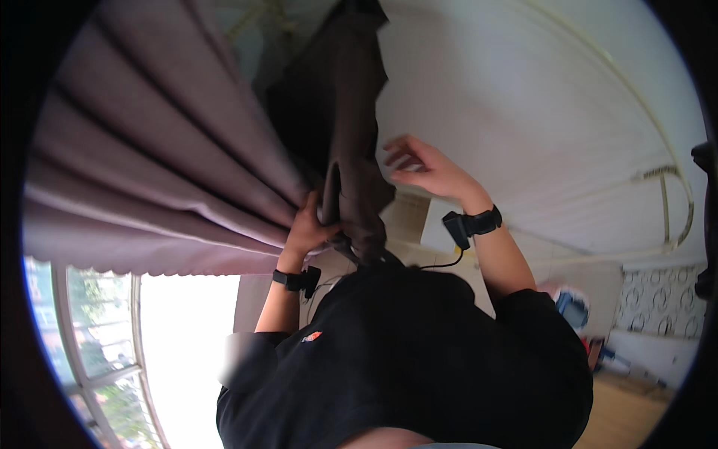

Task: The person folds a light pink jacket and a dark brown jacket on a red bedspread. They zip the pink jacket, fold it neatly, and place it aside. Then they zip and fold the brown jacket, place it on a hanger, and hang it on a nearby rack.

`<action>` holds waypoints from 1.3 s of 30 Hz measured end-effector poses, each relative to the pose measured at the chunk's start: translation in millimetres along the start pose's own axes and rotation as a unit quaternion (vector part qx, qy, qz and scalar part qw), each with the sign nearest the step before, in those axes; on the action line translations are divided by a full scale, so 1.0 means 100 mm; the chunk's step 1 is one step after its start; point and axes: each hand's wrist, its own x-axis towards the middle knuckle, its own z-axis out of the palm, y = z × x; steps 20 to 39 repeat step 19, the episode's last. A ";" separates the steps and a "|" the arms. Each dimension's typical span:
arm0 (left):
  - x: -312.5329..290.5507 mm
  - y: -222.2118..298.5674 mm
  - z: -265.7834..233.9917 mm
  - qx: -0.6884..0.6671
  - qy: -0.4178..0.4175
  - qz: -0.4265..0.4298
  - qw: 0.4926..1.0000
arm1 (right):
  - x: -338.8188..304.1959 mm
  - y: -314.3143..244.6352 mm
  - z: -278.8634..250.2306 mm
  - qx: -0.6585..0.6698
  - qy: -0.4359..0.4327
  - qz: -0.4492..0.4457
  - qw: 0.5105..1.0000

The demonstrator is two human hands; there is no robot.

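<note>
A mauve-grey curtain (149,127) hangs in deep folds on the left, with a scalloped edge near the window. Beside it, in the middle, a darker brown length of curtain cloth (351,150) is bunched up. My left hand (307,230) is closed around the gathered cloth where the mauve folds meet the dark part; some of its fingers are hidden in the fabric. To the right of the dark cloth, my right hand (419,165) is in the air, slightly blurred. Its fingers are loosely bent and apart, with nothing in them. A black band is on each wrist.
At lower left is a bright window (105,322) with a pale frame. A pale metal rail (666,209) curves round a white surface (516,112) on the right. A patterned cloth (658,299) and a blue item (572,308) are at far right. A thin black cable (449,262) runs from my right wrist.
</note>
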 end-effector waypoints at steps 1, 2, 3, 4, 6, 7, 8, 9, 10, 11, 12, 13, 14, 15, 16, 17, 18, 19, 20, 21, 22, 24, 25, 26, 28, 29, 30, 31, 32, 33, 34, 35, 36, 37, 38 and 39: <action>-0.04 -0.29 0.09 0.007 0.001 -0.012 1.000 | -0.35 0.42 -0.06 -0.020 0.031 0.114 0.993; -0.07 -0.59 0.20 -0.013 -0.030 -0.041 0.999 | -0.76 0.85 -0.10 -0.029 0.055 0.190 0.980; -0.12 -0.89 0.31 -0.032 -0.060 -0.071 0.995 | -1.24 1.30 -0.07 -0.049 0.128 0.242 0.960; -0.19 -1.21 0.42 -0.046 -0.084 -0.105 0.990 | -1.80 1.70 -0.05 0.042 0.180 0.382 0.906; -0.28 -1.85 0.58 0.115 -0.125 -0.076 0.982 | -3.06 2.37 0.22 0.205 0.344 0.475 0.783; -0.34 -2.16 0.64 0.203 -0.149 -0.070 0.965 | -3.74 2.59 0.44 0.287 0.433 0.482 0.706; -0.38 -2.45 0.70 0.230 -0.146 -0.045 0.961 | -4.40 2.75 0.67 0.410 0.525 0.463 0.584; -0.43 -2.71 0.76 0.262 -0.149 -0.030 0.953 | -5.02 2.85 1.01 0.440 0.601 0.438 0.503; -0.50 -2.93 0.81 0.278 -0.161 -0.056 0.945 | -5.59 2.88 1.37 0.457 0.634 0.405 0.475; -0.56 -3.10 0.87 0.220 -0.138 -0.100 0.960 | -6.07 2.86 1.67 0.454 0.689 0.393 0.406; -0.63 -3.21 0.91 0.147 -0.120 -0.186 0.964 | -6.45 2.82 1.96 0.464 0.711 0.395 0.350; -0.65 -3.28 0.92 0.103 -0.126 -0.307 0.938 | -6.78 2.70 2.25 0.435 0.762 0.419 0.234; -0.67 -3.33 0.92 0.085 -0.174 -0.356 0.914 | -6.99 2.63 2.47 0.470 0.758 0.383 0.240; -0.67 -3.34 0.91 0.112 -0.244 -0.449 0.852 | -7.13 2.53 2.68 0.487 0.766 0.356 0.222; -0.65 -3.32 1.00 0.138 -0.288 -0.509 0.799 | -7.22 2.44 2.86 0.497 0.781 0.331 0.181; -0.63 -3.26 1.09 0.132 -0.353 -0.533 0.757 | -7.29 2.37 2.99 0.520 0.770 0.309 0.203; -0.61 -3.19 1.19 0.108 -0.399 -0.530 0.741 | -7.34 2.33 3.10 0.536 0.768 0.287 0.201; -0.47 -3.11 1.43 0.115 -0.445 -0.530 0.713 | -7.41 2.26 3.19 0.545 0.773 0.268 0.184; -0.47 -3.11 1.43 0.115 -0.445 -0.530 0.713 | -7.41 2.26 3.19 0.545 0.773 0.268 0.184; -0.47 -3.11 1.43 0.115 -0.445 -0.530 0.713 | -7.41 2.26 3.19 0.545 0.773 0.268 0.184; -0.47 -3.11 1.43 0.115 -0.445 -0.530 0.713 | -7.41 2.26 3.19 0.545 0.773 0.268 0.184; -0.47 -3.11 1.43 0.115 -0.445 -0.530 0.713 | -7.41 2.26 3.19 0.545 0.773 0.268 0.184; -0.47 -3.11 1.43 0.115 -0.445 -0.530 0.713 | -7.41 2.26 3.19 0.545 0.773 0.268 0.184; -0.47 -3.11 1.43 0.115 -0.445 -0.530 0.713 | -7.41 2.26 3.19 0.545 0.773 0.268 0.184; -0.47 -3.11 1.43 0.115 -0.445 -0.530 0.713 | -7.41 2.26 3.19 0.545 0.773 0.268 0.184; -0.47 -3.11 1.43 0.115 -0.445 -0.530 0.713 | -7.41 2.26 3.19 0.545 0.773 0.268 0.184; -0.47 -3.11 1.43 0.115 -0.445 -0.530 0.713 | -7.41 2.26 3.19 0.545 0.773 0.268 0.184; -0.47 -3.11 1.43 0.115 -0.445 -0.530 0.713 | -7.41 2.26 3.19 0.545 0.773 0.268 0.184; -0.47 -3.11 1.43 0.115 -0.445 -0.530 0.713 | -7.41 2.26 3.19 0.545 0.773 0.268 0.184; -0.47 -3.11 1.43 0.115 -0.445 -0.530 0.713 | -7.41 2.26 3.19 0.545 0.773 0.268 0.184; -0.47 -3.11 1.43 0.115 -0.445 -0.530 0.713 | -7.41 2.26 3.19 0.545 0.773 0.268 0.184; -0.47 -3.11 1.43 0.115 -0.445 -0.530 0.713 | -7.41 2.26 3.19 0.545 0.773 0.268 0.184; -0.47 -3.11 1.43 0.115 -0.445 -0.530 0.713 | -7.41 2.26 3.19 0.545 0.773 0.268 0.184; -0.47 -3.11 1.43 0.115 -0.445 -0.530 0.713 | -7.41 2.26 3.19 0.545 0.773 0.268 0.184; -0.47 -3.11 1.43 0.115 -0.445 -0.530 0.713 | -7.41 2.26 3.19 0.545 0.773 0.268 0.184; -0.47 -3.11 1.43 0.115 -0.445 -0.530 0.713 | -7.41 2.26 3.19 0.545 0.773 0.268 0.184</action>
